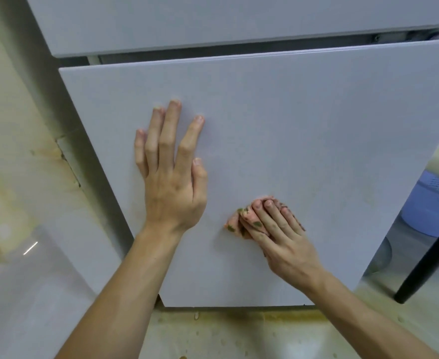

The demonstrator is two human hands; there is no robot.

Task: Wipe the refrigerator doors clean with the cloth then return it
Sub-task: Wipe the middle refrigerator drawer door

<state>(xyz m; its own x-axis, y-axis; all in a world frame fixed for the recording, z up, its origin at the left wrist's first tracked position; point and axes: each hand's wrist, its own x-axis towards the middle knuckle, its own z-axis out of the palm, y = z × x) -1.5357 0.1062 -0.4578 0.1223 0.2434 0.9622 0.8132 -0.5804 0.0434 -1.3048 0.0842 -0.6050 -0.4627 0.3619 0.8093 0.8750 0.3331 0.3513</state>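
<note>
The cloth, a small pink wad with green marks, was bunched against the lower refrigerator door, low on its face and a little right of the door's middle. The right hand pressed it flat to the door, fingers together and curled over it, so most of it was hidden; its long axis could not be told, though the showing edge stuck out up and to the left of the fingertips. The left hand lay spread and empty on the door, up and to the left of the cloth, well apart from it. Above the door ran a gap, then the upper door. Right of the door stood a pale blue container and a dark post. Below the door was the stained, spotted floor.
</note>
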